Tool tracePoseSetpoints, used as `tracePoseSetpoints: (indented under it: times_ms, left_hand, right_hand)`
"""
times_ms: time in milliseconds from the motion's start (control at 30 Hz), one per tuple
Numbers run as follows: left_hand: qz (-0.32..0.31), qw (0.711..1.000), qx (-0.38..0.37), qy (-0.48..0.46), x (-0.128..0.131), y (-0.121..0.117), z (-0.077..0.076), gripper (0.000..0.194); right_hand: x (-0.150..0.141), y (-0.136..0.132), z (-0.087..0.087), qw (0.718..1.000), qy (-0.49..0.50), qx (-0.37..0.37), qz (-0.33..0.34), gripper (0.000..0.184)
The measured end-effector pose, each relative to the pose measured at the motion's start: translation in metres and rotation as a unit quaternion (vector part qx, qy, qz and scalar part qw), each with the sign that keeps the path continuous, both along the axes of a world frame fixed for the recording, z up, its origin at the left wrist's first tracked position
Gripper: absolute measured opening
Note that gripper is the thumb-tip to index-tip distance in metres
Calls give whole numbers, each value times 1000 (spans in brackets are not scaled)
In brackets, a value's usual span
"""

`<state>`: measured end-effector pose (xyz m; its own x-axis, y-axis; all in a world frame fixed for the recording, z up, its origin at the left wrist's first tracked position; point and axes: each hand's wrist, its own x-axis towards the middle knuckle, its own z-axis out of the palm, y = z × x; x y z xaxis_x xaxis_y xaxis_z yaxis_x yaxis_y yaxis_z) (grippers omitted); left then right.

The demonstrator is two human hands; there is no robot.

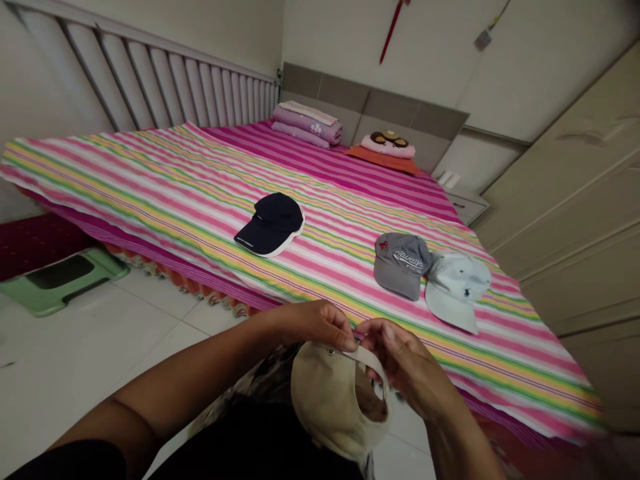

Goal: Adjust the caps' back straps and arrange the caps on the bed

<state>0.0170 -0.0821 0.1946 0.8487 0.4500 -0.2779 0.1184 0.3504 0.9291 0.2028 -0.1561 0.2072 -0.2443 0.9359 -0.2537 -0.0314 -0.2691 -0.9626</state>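
Before the near edge of a striped bed (150,175), you hold a cream cap (325,397) between your body and the mattress, its back opening turned toward the bed's right side as you face it. Your left hand (320,327) pinches the adjusting strap (373,363) at the cap's back between thumb and fingers. Your right hand (400,347) curls in at the same strap, fingertips close to those of the left; in the dim light, you cannot tell whether it grips the band or merely touches it. Three more caps lie on the bed: a navy cap (277,217) with white edging near its middle, and, toward its right side, a gray cap (403,260) with white lettering just beside a pale cap (460,287). Folded bedding (305,127) and a pink pillow (387,145) sit at the bed's far end, before a gray headboard (350,93). A green stool (107,263) stands on the floor by the bed's left near corner.
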Motion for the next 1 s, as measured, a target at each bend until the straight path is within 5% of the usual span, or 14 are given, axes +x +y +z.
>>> tracePoseSetpoints:
  times_ms: [167, 500, 1000]
  left_hand:
    - [5, 1000, -3, 2, 0, 1, -5, 30]
    - [5, 999, -32, -13, 3, -1, -11, 27]
    - [28, 993, -107, -51, 8, -3, -19, 17]
  right_hand:
    - [8, 4, -7, 996, -3, -34, 77, 37]
    - [-11, 0, -10, 995, 95, -18, -27, 27]
    - [-14, 3, -7, 994, 107, -3, -35, 22]
